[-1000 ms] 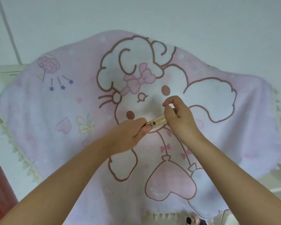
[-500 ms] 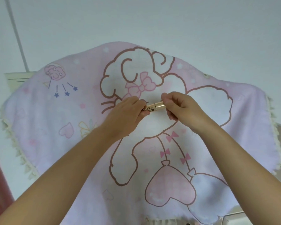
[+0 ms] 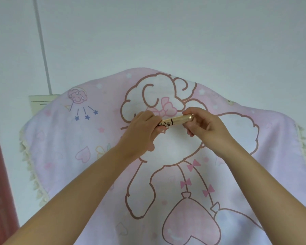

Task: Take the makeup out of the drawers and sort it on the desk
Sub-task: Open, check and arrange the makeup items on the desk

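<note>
One pink cartoon-print cloth fills the lower frame beneath a pale wall. Two hands meet at centre frame: left hand curls round one end of a single gold tube, right hand pinches the rounded end. Since a moment ago, both hands and tube have lifted higher.
</note>
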